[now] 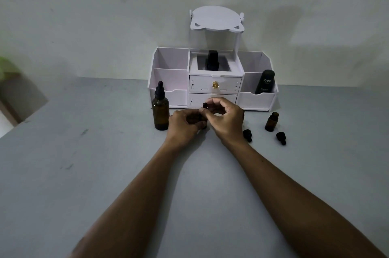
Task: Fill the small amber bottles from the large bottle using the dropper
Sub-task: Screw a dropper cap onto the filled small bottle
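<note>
Both hands meet at the frame's centre, the left hand [182, 126] wrapped round a small amber bottle [196, 120] to steady it on the surface while the right hand [228, 120] pinches its black cap [204, 105], just right of the large bottle [160, 113].

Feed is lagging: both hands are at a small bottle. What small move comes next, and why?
Probably lift off the black cap that the right hand pinches, while the left hand grips the small bottle, and lay it by the two loose caps. The large bottle still wears its dropper, so filling likely hasn't begun.
</note>
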